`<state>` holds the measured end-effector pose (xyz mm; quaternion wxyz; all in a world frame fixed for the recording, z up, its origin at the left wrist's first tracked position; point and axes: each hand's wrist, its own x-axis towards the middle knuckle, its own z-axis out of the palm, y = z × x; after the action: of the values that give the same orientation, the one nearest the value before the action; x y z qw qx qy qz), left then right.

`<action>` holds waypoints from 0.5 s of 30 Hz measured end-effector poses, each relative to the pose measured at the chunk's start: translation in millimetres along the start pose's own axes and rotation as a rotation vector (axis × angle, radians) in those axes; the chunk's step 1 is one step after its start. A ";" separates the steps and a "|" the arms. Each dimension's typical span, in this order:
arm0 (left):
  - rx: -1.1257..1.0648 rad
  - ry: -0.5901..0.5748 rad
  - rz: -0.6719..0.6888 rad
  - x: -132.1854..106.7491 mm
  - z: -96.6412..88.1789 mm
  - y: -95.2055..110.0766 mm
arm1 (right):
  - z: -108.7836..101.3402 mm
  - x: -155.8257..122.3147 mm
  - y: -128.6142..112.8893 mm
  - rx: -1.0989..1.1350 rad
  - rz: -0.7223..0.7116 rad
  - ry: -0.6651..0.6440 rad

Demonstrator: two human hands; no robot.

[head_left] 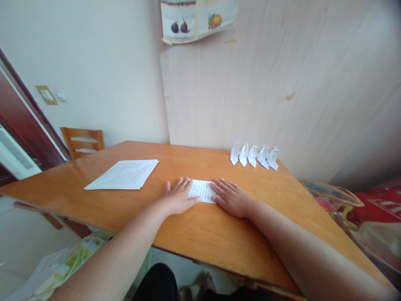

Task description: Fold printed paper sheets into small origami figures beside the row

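Note:
A small rectangle of printed paper [202, 191] lies flat on the wooden table [188, 163], right in front of me. My left hand [181, 196] rests on its left edge, fingers spread and thumb along the near side. On the right edge lies my right hand [231, 196], palm down with the fingers stretched out. Both hands cover the ends of the paper, so whether it is folded underneath is hidden. Neither hand grips anything.
A stack of printed sheets [123, 174] sits at the table's left. Several folded paper pieces [252, 156] stand in a row near the far right edge. A wooden chair [83, 140] is behind the left corner; bags [335, 198] lie beyond the right edge.

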<state>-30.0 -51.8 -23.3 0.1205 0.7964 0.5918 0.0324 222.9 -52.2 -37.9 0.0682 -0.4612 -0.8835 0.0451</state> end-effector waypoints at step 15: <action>-0.135 0.276 -0.154 -5.7 -15.3 -36.0 | 4.9 2.3 3.8 0.032 0.000 0.012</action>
<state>-68.3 -45.1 -16.3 0.0936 0.7268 0.6583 0.1718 223.9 -48.2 -43.1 0.0811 -0.4604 -0.8822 0.0565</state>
